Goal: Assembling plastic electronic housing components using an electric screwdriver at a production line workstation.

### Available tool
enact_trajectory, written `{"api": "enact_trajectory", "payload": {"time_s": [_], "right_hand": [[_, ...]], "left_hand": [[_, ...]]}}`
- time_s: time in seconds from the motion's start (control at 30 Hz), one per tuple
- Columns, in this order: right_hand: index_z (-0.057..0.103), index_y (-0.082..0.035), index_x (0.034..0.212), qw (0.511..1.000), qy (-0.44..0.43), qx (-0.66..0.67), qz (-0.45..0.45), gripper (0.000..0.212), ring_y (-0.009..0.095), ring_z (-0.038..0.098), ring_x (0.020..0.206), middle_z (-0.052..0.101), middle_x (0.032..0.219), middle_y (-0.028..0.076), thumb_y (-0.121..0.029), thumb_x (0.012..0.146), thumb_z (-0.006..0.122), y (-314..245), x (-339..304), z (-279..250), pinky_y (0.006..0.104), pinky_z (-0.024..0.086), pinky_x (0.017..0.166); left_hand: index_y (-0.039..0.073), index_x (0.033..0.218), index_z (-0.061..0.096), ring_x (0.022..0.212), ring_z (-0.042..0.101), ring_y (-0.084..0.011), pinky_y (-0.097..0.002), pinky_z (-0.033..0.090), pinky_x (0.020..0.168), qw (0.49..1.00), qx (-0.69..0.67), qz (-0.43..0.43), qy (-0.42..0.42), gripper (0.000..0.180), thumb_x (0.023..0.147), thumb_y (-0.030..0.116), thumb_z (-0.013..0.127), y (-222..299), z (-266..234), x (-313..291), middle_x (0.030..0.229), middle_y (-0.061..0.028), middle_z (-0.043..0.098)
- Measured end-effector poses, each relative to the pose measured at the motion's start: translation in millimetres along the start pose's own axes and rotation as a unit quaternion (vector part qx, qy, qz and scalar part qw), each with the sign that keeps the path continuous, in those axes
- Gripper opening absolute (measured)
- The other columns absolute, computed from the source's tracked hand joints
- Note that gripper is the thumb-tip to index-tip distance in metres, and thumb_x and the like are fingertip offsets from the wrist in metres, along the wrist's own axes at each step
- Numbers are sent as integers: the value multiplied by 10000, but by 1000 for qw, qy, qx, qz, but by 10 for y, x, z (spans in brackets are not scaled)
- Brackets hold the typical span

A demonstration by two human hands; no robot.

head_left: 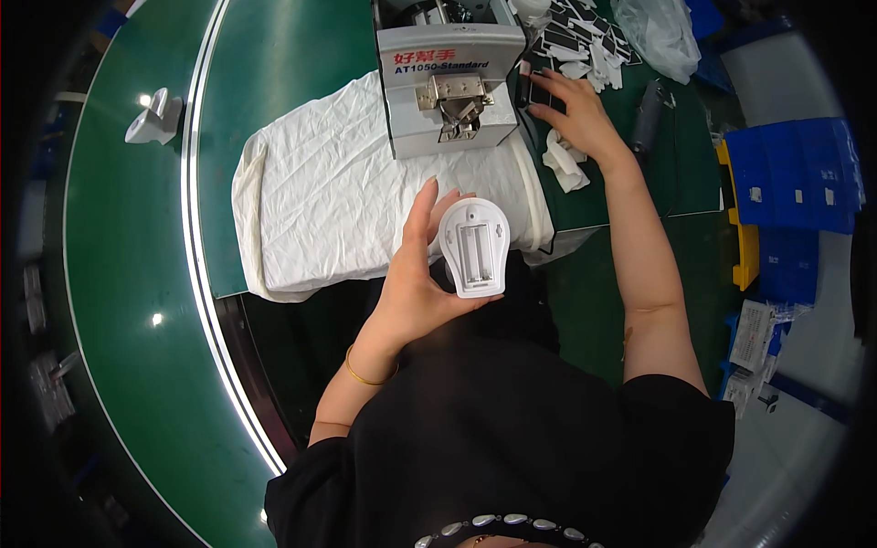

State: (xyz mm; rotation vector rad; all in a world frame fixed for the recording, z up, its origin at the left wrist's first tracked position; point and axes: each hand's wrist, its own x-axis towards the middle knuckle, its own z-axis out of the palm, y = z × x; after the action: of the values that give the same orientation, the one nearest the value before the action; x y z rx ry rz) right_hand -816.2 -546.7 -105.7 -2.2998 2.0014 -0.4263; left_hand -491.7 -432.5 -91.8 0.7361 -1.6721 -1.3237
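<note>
My left hand (406,283) grips a white plastic housing (473,248) over the front edge of the cloth. The housing's hollow side faces up, with a rectangular battery compartment whose slots look empty. My right hand (582,114) reaches to the right of a grey metal screw feeder (448,100). Its thumb and fingers are around a small black rectangular panel (541,94). A dark upright object (523,85) stands between that panel and the feeder. A crumpled white cloth piece (565,163) lies below the right hand.
White cloth (315,192) covers the work surface under the feeder. Black and white pieces (585,41) pile up beyond my right hand, beside a clear plastic bag (656,36). A dark electric screwdriver (649,114) lies at right. Another white part (155,119) sits on the green belt (128,228).
</note>
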Motion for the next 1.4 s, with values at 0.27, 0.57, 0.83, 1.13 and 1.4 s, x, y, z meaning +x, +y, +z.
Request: {"api": "enact_trajectory", "payload": {"time_s": [0.27, 0.57, 0.83, 1.13, 1.4], "right_hand": [[692, -70, 1133, 991, 118, 27, -52, 341, 340, 651, 1019, 691, 1147, 118, -308, 890, 709, 27, 81, 65, 402, 526, 891], [621, -42, 1255, 993, -20, 113, 4, 496, 231, 652, 1027, 671, 1105, 92, -257, 836, 778, 88, 190, -109, 369, 513, 880], [628, -31, 1161, 981, 82, -88, -150, 352, 335, 658, 898, 675, 975, 151, -240, 886, 699, 28, 171, 6, 426, 547, 773], [681, -68, 1044, 959, 106, -180, -193, 226, 293, 662, 875, 687, 943, 84, -156, 835, 677, 10, 172, -108, 418, 558, 751], [666, -79, 1159, 969, 174, -92, -152, 249, 267, 660, 953, 692, 1077, 88, -114, 913, 647, 38, -17, -139, 357, 537, 826]], "left_hand": [[59, 1557, 177, 1331, 508, -363, -424, 457, 1054, 997, 79, 15, 14, 1187, 630, 88, 918, -86, 32, -9, 1403, -191, 547], [20, 1525, 270, 1224, 576, -368, -417, 486, 1016, 988, 153, 26, 22, 1113, 614, 72, 907, -82, 63, 2, 1366, -182, 571], [24, 1524, 274, 1242, 562, -370, -423, 468, 1035, 989, 140, 27, 22, 1120, 604, 73, 913, -119, 67, -17, 1372, -178, 571], [16, 1548, 199, 1406, 433, -337, -416, 379, 1140, 993, 116, 4, 1, 1173, 633, 103, 928, -174, 45, -76, 1467, -214, 486], [26, 1555, 182, 1418, 416, -331, -421, 367, 1149, 995, 100, 6, -10, 1180, 638, 81, 922, -186, 60, -60, 1476, -211, 474]]}}
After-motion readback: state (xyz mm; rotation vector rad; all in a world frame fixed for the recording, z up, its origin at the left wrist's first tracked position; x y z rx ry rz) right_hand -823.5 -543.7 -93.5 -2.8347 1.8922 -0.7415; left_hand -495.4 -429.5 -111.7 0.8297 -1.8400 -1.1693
